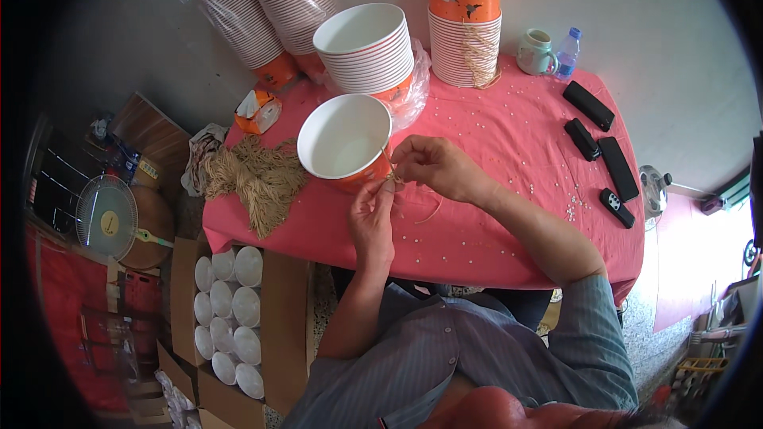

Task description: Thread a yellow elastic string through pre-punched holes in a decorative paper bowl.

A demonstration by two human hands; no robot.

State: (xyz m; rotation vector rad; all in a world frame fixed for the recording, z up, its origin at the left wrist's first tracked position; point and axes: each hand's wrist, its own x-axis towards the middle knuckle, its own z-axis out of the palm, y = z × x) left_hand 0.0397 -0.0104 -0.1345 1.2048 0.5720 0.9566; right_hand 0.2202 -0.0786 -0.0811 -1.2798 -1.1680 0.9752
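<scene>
A paper bucket (343, 137), white inside and orange outside, stands upright on the table before me. At its right side, a thin tan cord (387, 160) runs near the rim. My left hand (372, 218) pinches the cord low by the bucket wall. Just above it, my right hand (435, 165) has its fingers closed on the cord too. A loose end hangs below the right hand. Whether the cord passes through the bucket wall, I cannot tell. Left of the bucket lies a heap of tan cords (262, 183).
Behind stand nested buckets (362, 56) and a taller stack (465, 48) with cords draped on it. A mug (537, 52) and a bottle (568, 54) stand back right, near black devices (588, 105). Small white bits dot the pink tablecloth (493, 214). A carton (286, 326) holds white cups.
</scene>
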